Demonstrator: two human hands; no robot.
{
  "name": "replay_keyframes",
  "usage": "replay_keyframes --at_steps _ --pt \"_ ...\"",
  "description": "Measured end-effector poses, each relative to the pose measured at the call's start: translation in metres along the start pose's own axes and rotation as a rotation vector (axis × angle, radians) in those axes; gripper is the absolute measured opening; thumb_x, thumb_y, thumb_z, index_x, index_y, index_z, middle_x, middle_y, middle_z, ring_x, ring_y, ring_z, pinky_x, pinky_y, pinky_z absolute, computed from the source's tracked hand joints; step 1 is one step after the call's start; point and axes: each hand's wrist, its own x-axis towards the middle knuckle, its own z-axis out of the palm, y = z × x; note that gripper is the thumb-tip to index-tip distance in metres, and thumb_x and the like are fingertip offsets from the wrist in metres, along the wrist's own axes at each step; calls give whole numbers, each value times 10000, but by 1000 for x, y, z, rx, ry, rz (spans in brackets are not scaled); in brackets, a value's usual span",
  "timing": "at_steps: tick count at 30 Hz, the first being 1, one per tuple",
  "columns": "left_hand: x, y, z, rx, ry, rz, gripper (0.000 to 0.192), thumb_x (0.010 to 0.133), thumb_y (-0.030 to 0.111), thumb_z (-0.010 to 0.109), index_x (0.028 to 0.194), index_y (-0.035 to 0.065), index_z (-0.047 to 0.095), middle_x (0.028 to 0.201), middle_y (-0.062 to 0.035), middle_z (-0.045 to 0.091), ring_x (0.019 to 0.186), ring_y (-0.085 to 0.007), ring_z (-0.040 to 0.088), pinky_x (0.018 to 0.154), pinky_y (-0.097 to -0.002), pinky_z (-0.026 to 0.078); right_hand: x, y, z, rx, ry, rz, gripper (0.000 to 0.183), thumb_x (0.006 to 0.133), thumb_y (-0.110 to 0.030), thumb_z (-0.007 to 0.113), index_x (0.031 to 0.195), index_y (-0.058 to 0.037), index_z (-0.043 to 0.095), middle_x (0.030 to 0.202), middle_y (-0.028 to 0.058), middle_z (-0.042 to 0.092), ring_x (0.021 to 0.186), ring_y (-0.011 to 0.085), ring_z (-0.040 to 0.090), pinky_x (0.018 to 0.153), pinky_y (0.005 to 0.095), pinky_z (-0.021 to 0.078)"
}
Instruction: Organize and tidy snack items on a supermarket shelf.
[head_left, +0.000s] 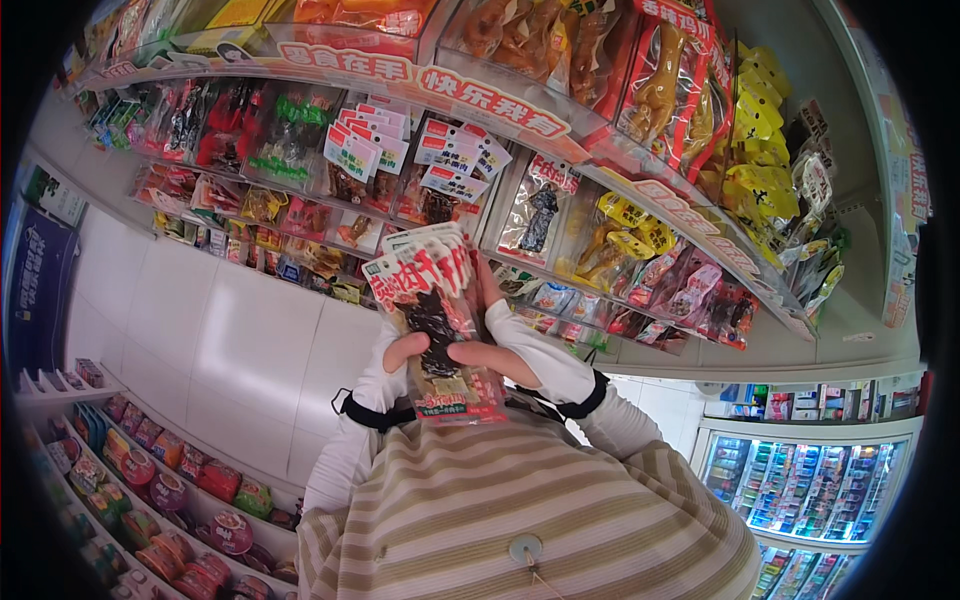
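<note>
Both my hands hold a stack of clear and red plastic packets of dried meat (439, 330) upright before my chest. My left hand (397, 356) grips the stack's left edge, thumb on the front packet. From the right side my right hand (495, 349) presses its thumb on the front, with fingers raised along the packets' right edge. White sleeves reach over both palms. Beyond the stack, a clear shelf bin holds a similar packet (536, 214) with dark meat. Left of that bin are packets with white header cards (454, 161).
Curved shelves with a printed edge strip (495, 101) span the front. Yellow snack packets (757, 150) hang over the upper right shelf. Behind at lower left is a shelf of tubs and packets (157, 480). A lit drinks cooler (806, 480) stands at lower right.
</note>
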Motion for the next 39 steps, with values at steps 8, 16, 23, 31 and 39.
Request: replay_keyframes --at_steps 8,16,23,31,39 --pt "-5 0 5 -119 -69 -46 625 782 278 628 1290 -10 406 1167 -135 564 1020 -246 581 916 -372 470 -3 -6 -4 3 -35 5 965 861 -292 591 1414 6 -142 1502 186 6 1383 234 57 1101 301 65" --pt "-5 -8 0 -437 -169 -25 711 728 281 684 1307 -16 397 1235 -168 527 1104 -295 542 979 -431 428 -6 -16 -43 261 283 23 573 937 -272 458 1379 21 244 1395 160 330 1296 222 309 1058 307 221" --pt "-10 -2 6 -400 -244 5 734 713 264 694 1324 2 382 1248 -147 521 1103 -293 541 963 -445 442 75 109 -139 49 832 -117 235 838 -139 588 996 32 554 967 78 601 847 140 523 754 296 395" --pt "-19 -8 -11 -373 -224 -53 628 696 214 667 1257 6 475 1191 -150 570 1066 -290 562 985 -406 420 90 123 -122 -316 1029 -295 474 653 -98 768 1039 18 520 887 118 610 777 207 575 681 338 460" --pt "-17 2 -1 -298 -209 83 693 708 267 671 1306 14 428 1239 -138 542 1104 -272 544 1003 -394 401 53 131 -153 245 965 -121 168 742 -60 607 874 -3 521 731 63 538 628 181 501 602 292 406"
